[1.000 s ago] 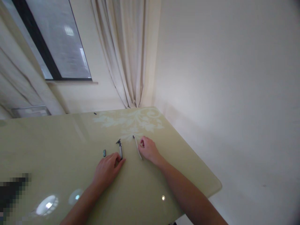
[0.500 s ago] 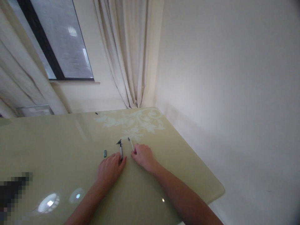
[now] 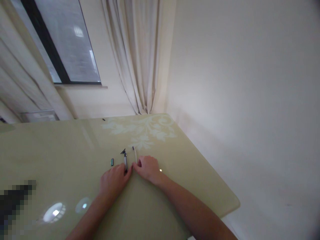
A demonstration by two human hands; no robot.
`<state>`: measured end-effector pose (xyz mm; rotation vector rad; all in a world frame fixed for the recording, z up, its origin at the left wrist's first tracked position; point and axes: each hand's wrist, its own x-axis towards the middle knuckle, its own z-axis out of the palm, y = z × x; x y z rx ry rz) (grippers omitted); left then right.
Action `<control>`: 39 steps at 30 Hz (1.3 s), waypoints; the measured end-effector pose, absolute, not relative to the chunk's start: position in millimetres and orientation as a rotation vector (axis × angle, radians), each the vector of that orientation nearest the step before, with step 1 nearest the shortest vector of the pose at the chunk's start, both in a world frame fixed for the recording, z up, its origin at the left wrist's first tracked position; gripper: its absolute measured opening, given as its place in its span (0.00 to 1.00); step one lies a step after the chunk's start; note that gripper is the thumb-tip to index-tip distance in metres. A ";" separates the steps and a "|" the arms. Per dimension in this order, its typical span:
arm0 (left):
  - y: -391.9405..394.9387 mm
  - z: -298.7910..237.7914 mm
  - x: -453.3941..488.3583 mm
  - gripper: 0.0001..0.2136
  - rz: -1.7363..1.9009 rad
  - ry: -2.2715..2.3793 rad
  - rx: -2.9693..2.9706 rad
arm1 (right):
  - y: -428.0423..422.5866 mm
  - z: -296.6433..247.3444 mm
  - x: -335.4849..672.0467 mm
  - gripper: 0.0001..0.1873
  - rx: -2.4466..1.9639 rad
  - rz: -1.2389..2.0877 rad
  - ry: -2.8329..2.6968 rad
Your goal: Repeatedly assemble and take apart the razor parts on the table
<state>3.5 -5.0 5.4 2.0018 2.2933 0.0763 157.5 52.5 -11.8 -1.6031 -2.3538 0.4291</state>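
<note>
I see my right hand (image 3: 147,168) has slid left across the table, bringing the white stick (image 3: 135,154) with it. The stick now lies just beside the dark pen (image 3: 124,159), and the right hand almost meets my left hand (image 3: 113,178).

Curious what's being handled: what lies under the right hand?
A thin white stick runs under the right hand; its dark-tipped far end shows on the green table. Its near end and the grip are covered.
</note>
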 end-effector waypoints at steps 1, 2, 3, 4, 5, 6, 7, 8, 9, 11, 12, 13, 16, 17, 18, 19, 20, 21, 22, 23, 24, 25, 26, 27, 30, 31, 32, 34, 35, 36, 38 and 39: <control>-4.7 5.7 3.8 0.25 0.063 2.300 1.998 | 52.1 -12.5 158.6 0.23 -1.596 0.438 -2.346; -4.7 5.9 3.8 0.25 0.049 2.304 1.993 | 51.8 -13.3 159.5 0.23 -1.594 0.445 -2.337; -4.9 5.8 3.5 0.26 0.038 2.307 1.987 | 51.8 -14.1 160.3 0.23 -1.595 0.453 -2.325; -5.4 5.5 3.0 0.26 0.030 2.311 1.980 | 52.1 -14.8 160.9 0.23 -1.594 0.460 -2.312; -6.3 5.1 2.4 0.26 0.028 2.311 1.978 | 52.5 -15.2 161.4 0.22 -1.592 0.466 -2.298; -7.3 4.7 1.8 0.26 0.027 2.313 1.977 | 53.1 -15.5 161.8 0.22 -1.588 0.471 -2.282; -8.5 4.3 1.3 0.26 0.029 2.314 1.982 | 53.6 -15.5 162.2 0.21 -1.582 0.477 -2.266; -9.5 4.0 1.0 0.26 0.034 2.315 1.988 | 54.1 -15.4 162.6 0.21 -1.575 0.484 -2.249; -10.3 3.8 1.0 0.26 0.039 2.315 1.994 | 54.3 -15.1 163.0 0.20 -1.568 0.491 -2.232; -10.3 3.8 1.5 0.26 0.046 2.317 1.989 | 54.2 -14.6 164.2 0.19 -1.557 0.512 -2.207; -9.6 3.8 1.8 0.25 0.049 2.320 1.980 | 53.9 -14.4 164.9 0.19 -1.551 0.526 -2.199; -8.5 3.9 2.1 0.25 0.050 2.321 1.971 | 53.6 -14.4 165.8 0.19 -1.545 0.542 -2.194; -5.6 3.9 1.6 0.24 0.043 2.314 1.964 | 52.7 -14.9 167.9 0.19 -1.514 0.582 -2.172; -5.2 3.9 1.1 0.24 0.040 2.310 1.971 | 52.6 -15.1 168.3 0.20 -1.503 0.593 -2.159; -5.3 3.9 0.5 0.24 0.036 2.305 1.980 | 52.7 -15.2 168.4 0.20 -1.493 0.604 -2.144; -5.8 3.9 -0.1 0.24 0.030 2.306 1.984 | 52.8 -15.2 168.2 0.20 -1.484 0.615 -2.130; -6.6 4.0 -0.5 0.24 0.023 2.306 1.988 | 53.0 -15.1 167.7 0.20 -1.474 0.628 -2.119; -7.4 4.2 -0.9 0.24 0.019 2.306 1.989 | 53.1 -15.0 167.1 0.20 -1.464 0.643 -2.110; -8.2 4.5 -1.2 0.24 0.015 2.305 1.988 | 53.0 -14.8 166.5 0.21 -1.452 0.656 -2.104; -8.8 4.9 -1.5 0.24 0.013 2.303 1.983 | 52.9 -14.6 165.8 0.21 -1.437 0.671 -2.101; -9.1 5.4 -1.8 0.24 0.014 2.299 1.979 | 52.6 -14.4 165.3 0.21 -1.422 0.683 -2.099; -9.2 6.1 -2.2 0.24 0.019 2.299 1.977 | 52.3 -14.2 165.1 0.21 -1.410 0.694 -2.094; -9.1 7.0 -2.8 0.24 0.026 2.304 1.976 | 51.9 -14.0 165.1 0.22 -1.395 0.706 -2.091; -8.9 7.8 -3.5 0.23 0.040 2.319 1.974 | 51.6 -13.6 165.3 0.22 -1.377 0.719 -2.086; -9.4 9.1 -5.2 0.21 0.163 2.371 2.007 | 51.0 -11.5 167.1 0.24 -1.313 0.778 -2.035; -10.2 8.7 -5.1 0.21 0.234 2.369 2.040 | 50.8 -10.2 167.8 0.24 -1.275 0.809 -2.003; -11.4 7.8 -4.3 0.21 0.315 2.349 2.085 | 50.5 -8.7 168.2 0.25 -1.227 0.843 -1.969; -14.5 4.9 -1.1 0.21 0.473 2.253 2.190 | 49.4 -4.9 168.2 0.26 -1.106 0.930 -1.898; -16.2 3.1 1.2 0.21 0.534 2.178 2.245 | 48.4 -2.9 167.7 0.26 -1.039 0.988 -1.855; -17.7 1.2 3.6 0.21 0.579 2.096 2.291 | 47.2 -0.8 167.0 0.26 -0.973 1.050 -1.802; -19.8 -2.7 7.8 0.21 0.629 1.924 2.355 | 44.7 2.9 165.3 0.26 -0.848 1.176 -1.679; -20.2 -4.7 9.0 0.21 0.642 1.847 2.368 | 43.6 4.3 164.9 0.26 -0.790 1.226 -1.620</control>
